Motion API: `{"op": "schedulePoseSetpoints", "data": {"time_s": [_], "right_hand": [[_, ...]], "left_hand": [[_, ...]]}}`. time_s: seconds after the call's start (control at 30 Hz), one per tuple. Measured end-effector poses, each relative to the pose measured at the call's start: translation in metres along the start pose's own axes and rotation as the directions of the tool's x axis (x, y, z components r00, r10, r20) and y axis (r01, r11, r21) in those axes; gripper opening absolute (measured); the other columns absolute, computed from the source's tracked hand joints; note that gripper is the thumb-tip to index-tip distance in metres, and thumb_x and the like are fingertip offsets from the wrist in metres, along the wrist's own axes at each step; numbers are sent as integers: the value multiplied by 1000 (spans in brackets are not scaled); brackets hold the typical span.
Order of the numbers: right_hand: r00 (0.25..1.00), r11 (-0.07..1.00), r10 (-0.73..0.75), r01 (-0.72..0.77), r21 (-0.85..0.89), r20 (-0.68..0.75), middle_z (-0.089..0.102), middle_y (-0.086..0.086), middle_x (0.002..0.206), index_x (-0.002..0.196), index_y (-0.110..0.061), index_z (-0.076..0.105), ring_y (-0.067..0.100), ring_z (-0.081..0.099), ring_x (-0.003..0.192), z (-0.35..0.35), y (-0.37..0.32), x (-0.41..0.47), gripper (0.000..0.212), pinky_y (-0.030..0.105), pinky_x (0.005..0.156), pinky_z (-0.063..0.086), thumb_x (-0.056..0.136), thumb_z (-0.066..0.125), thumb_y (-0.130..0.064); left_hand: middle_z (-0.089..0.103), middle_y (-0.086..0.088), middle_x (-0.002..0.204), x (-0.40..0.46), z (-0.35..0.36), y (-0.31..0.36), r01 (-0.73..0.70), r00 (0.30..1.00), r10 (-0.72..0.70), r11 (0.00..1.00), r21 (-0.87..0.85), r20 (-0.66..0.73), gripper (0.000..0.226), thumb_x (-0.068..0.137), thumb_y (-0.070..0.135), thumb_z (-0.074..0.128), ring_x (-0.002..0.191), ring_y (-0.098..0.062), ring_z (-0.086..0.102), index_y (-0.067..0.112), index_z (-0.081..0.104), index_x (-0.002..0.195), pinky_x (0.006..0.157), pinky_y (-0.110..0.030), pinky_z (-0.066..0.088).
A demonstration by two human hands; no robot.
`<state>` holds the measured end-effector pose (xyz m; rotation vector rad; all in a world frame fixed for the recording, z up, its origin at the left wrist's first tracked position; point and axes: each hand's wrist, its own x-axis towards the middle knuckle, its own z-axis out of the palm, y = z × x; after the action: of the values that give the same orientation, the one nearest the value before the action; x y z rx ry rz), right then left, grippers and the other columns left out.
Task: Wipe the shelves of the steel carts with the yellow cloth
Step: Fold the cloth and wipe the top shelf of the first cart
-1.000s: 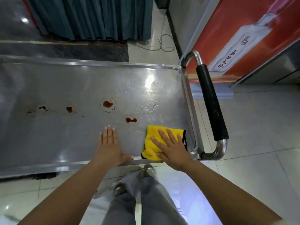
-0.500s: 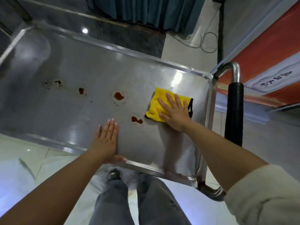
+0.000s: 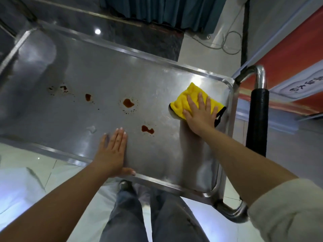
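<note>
Cloth [image 3: 186, 98]: I see it farther up the shelf [image 3: 97, 70] than half a second ago; now by the far right corner, flat on the steel
Right hand [image 3: 199, 116]: fingers straight and spread, pressing the cloth
Left hand [image 3: 111, 152]: unmoved; flat at the near rim, fingers straight, holding nothing
Stains [image 3: 128, 103]: I count the same brown spots, unwiped; nearest one left of the cloth

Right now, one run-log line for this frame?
right hand flat on yellow cloth, top shelf far corner | left hand flat on shelf | brown stains unwiped
</note>
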<state>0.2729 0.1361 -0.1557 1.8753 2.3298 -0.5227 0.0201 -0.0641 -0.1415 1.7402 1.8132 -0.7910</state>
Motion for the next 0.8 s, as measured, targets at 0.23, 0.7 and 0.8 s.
{"op": "schedulePoseSetpoints", "data": {"time_s": [0.23, 0.7, 0.8], "right_hand": [[929, 926, -364, 368, -80, 62, -9, -1, 160, 148, -45, 14, 32, -12, 147, 42, -20, -124, 57, 57, 114, -8, 96, 34, -56], [981, 984, -156, 165, -69, 120, -14, -3, 160, 148, -47, 6, 30, -15, 146, 37, -88, -91, 62, 59, 113, -7, 95, 36, -57], [924, 913, -366, 380, -149, 111, -9, 0, 161, 149, -46, 10, 34, -11, 147, 49, -87, -124, 59, 62, 114, 0, 95, 31, -59]], "left_hand": [[-35, -19, 151, -2, -1, 1, -4, 997, 4, 1000, 1, -73, 133, 68, 89, 36, 142, -33, -29, 1, -33, 139, 115, -54, -16], [-31, -18, 154, -24, 30, -58, 289, 913, -368, 890, -353, -179, 145, 53, 99, 29, 143, -33, -27, 3, -33, 141, 113, -56, -13], [-36, -19, 151, -24, 27, -81, 357, 912, -410, 832, -424, -37, 160, 33, 106, 25, 141, -36, -30, 2, -35, 140, 112, -58, -14]]}}
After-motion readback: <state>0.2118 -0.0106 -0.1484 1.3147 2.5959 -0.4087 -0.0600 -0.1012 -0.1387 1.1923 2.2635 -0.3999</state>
